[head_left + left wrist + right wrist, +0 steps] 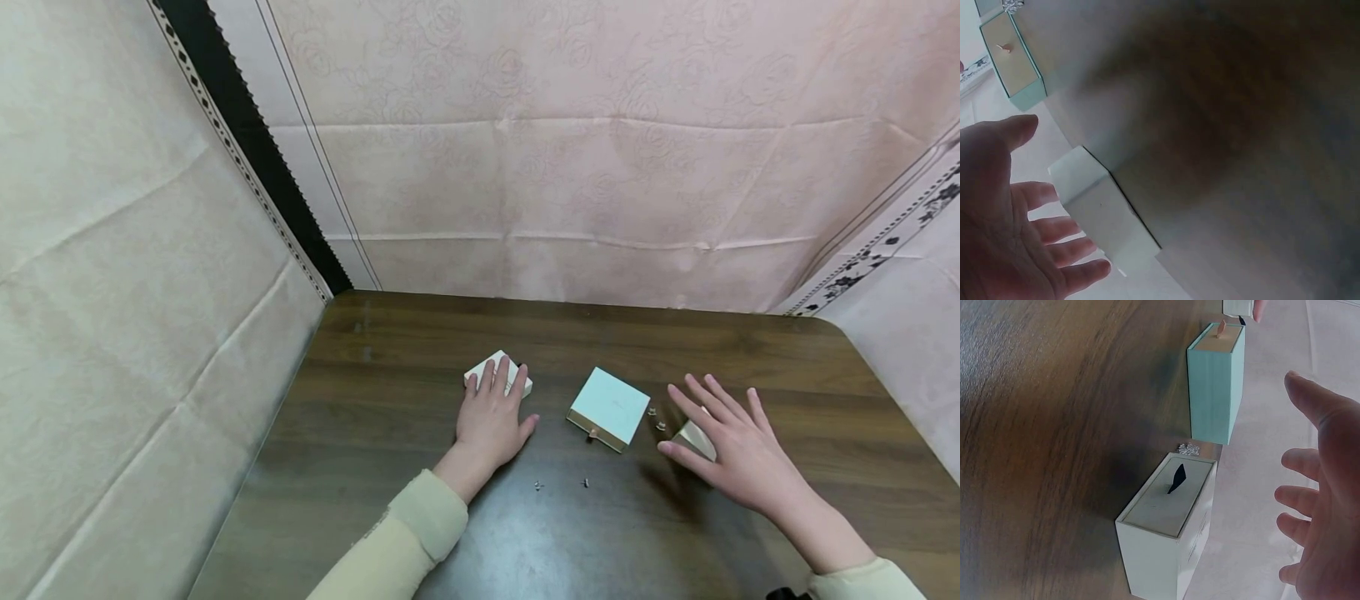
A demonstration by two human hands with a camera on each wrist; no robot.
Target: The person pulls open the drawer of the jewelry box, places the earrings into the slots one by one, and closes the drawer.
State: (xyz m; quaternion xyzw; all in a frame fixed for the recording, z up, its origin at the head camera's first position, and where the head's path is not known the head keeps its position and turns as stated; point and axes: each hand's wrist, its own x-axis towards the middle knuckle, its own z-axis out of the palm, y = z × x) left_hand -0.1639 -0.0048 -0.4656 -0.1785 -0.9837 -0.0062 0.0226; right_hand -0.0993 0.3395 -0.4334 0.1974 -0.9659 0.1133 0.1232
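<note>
My left hand (491,429), fingers spread, is over a small white box (1113,219) on the left; in the left wrist view its fingertips are at the box's upper side, and whether they touch is unclear. The right hand (738,454) hovers with spread fingers above another white box (1147,556), which has a black ribbon tab (1177,479) on its drawer end. Between the hands lies a mint-green box (609,404) with a tan drawer front and a small pinkish tab (1221,329). Neither hand grips anything.
Two small shiny pieces of jewellery, one of them an upper piece (652,412), lie between the mint box and the right white box. Two more tiny metal pieces, including a left one (538,485), lie nearer on the brown wooden table (375,467). Pale patterned cloth (562,183) hangs behind.
</note>
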